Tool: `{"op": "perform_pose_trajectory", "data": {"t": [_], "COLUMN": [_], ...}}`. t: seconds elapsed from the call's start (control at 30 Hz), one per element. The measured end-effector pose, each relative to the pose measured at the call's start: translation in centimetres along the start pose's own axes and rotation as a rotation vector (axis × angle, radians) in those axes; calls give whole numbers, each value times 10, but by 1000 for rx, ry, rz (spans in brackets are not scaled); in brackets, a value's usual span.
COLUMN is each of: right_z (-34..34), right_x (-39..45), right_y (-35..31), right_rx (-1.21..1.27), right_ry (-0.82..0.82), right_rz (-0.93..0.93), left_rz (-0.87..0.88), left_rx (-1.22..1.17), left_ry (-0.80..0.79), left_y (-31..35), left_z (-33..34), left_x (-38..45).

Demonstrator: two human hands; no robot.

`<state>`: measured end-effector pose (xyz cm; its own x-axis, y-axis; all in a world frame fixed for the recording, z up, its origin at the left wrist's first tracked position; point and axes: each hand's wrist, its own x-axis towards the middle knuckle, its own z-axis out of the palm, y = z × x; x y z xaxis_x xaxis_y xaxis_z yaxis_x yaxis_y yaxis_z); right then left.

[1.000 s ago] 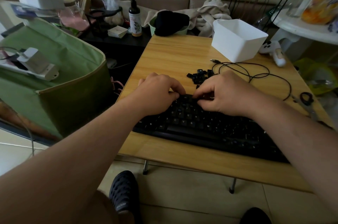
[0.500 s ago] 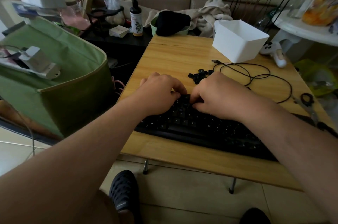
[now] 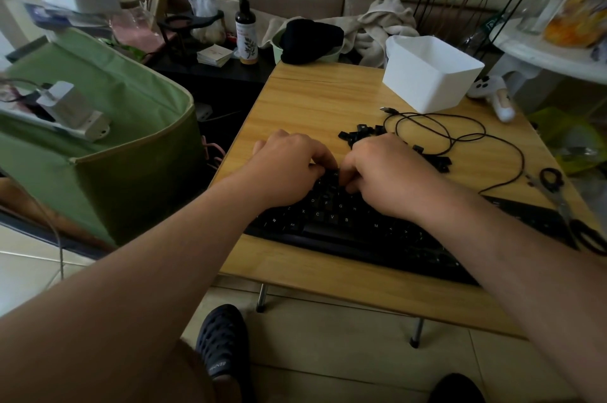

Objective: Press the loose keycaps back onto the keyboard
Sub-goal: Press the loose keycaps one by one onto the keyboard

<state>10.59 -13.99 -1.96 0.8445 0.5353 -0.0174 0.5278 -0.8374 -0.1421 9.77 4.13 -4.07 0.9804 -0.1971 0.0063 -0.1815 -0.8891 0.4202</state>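
My left hand (image 3: 289, 166) and my right hand (image 3: 391, 172) meet at the centre of the frame over the upper rows of the black plastic computer keyboard (image 3: 361, 231), which lies across the lower middle of the pale wooden folding table (image 3: 315, 106). The fingers of both hands are curled downward with the tips close together on the keys; whether they pinch a keycap cannot be told, since the knuckles hide the contact. The heap of loose black keycaps (image 3: 361, 134) lies on the table just above my right hand, with a few more at its right edge. A thin black cable (image 3: 460, 136) loops to the right of the heap, a white rectangular plastic bin (image 3: 430, 74) stands at upper right, and black-handled scissors (image 3: 565, 202) lie at the far right edge.
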Motion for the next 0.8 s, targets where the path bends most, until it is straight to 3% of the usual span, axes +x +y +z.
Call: {"op": "perform_pose_trajectory", "data": {"t": [0.43,0.6,0.8], "right_z": [4,-5,8], "right_x": [-4,-2,0], "right_y": [7,18,14], "right_rx": [123,296,258], "right_ry": [-2,172,117], "right_rz": [29,157,199], "left_rz": [-5,-29,-8], "left_rx": [12,-6,19], "left_ry": [6,-6,18], "left_y": [2,2,0], "left_z": [-1,-5,-3], "left_x": [-1,-1,7]}}
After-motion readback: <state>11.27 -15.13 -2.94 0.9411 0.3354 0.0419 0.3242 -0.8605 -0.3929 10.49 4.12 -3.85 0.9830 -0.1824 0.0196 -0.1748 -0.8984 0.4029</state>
